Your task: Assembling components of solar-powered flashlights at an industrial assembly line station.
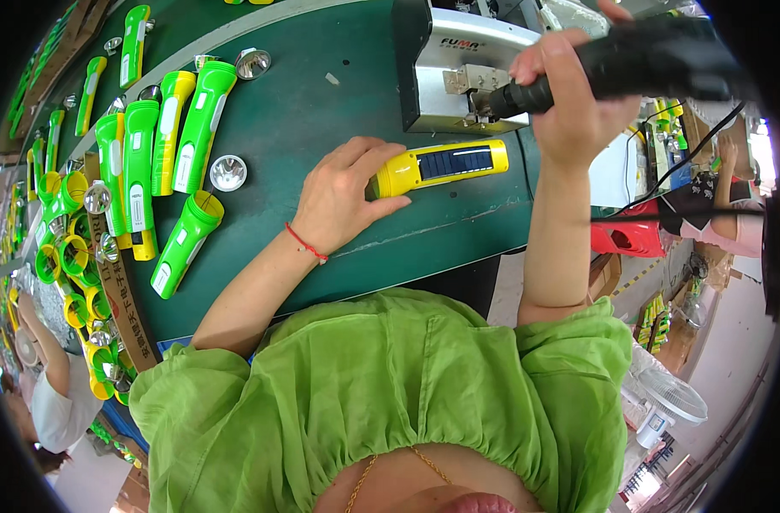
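Observation:
My left hand (343, 188) is wrapped round the head end of a yellow flashlight (454, 162), which lies on the green table (321, 111) with its dark solar panel facing up. My right hand (569, 111) grips a black electric screwdriver (655, 61), held sideways above the table's far right. The screwdriver's tip points left and meets the front of a silver screw feeder (445, 107); whether a screw sits on the tip cannot be made out.
Left of my left hand lie several green-and-yellow flashlights (206, 128) and shiny reflectors (228, 173). A cardboard box (125, 316) holds open flashlight bodies at the left edge. A black cable (706, 154) hangs at the right, near a red stool (629, 235). Other people work on both sides.

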Demonstrator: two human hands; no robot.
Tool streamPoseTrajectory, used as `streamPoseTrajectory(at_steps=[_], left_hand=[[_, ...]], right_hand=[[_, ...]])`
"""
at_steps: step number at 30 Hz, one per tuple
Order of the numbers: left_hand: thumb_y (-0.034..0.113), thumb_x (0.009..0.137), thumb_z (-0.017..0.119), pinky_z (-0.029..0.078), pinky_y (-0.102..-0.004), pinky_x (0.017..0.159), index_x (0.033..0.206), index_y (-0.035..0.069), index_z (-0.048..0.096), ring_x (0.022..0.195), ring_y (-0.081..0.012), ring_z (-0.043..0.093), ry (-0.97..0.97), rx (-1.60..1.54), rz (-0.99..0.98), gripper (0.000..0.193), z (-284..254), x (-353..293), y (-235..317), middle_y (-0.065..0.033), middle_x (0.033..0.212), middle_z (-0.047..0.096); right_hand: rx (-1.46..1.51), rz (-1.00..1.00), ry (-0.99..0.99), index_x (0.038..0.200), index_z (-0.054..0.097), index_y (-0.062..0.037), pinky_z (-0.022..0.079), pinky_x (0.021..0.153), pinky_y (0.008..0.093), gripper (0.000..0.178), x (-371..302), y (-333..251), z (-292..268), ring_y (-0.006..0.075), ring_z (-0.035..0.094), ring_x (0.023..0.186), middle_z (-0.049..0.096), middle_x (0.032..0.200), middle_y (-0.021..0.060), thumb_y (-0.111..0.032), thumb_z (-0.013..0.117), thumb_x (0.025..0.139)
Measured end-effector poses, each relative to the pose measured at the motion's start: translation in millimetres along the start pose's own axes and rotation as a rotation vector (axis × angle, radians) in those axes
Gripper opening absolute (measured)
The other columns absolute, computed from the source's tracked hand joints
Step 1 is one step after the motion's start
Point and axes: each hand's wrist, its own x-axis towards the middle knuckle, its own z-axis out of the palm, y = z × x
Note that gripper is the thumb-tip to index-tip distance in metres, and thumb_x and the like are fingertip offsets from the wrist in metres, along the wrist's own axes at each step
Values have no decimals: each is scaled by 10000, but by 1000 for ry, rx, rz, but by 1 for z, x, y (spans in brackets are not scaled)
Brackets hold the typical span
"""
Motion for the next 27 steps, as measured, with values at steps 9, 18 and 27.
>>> streamPoseTrajectory(at_steps=[9, 18, 27], left_hand=[[173, 666, 857, 548, -337, 783, 1162, 49, 649, 936, -287, 654, -32, -33, 11, 552, 4, 13, -1, -108, 1109, 649], [157, 653, 867, 548, -358, 792, 1169, 56, 653, 937, -291, 652, -26, -53, -15, 568, 6, 11, -1, -114, 1105, 650], [156, 651, 868, 547, -356, 796, 1169, 57, 652, 941, -288, 650, -10, -66, 7, 570, 6, 11, -5, -112, 1099, 648]], right_hand=[[213, 53, 79, 1398, 195, 22, 514, 539, 351, 656, -60, -26, 28, 180, 517, 518, 527, 670, 115, 12, 542, 842], [115, -39, 13, 1250, 274, 105, 508, 640, 222, 570, -77, -17, 29, 118, 602, 593, 630, 703, 93, 68, 617, 796], [31, 3, 54, 1230, 337, 63, 472, 724, 228, 528, -78, -14, 26, 113, 571, 601, 638, 701, 65, -17, 650, 812]])
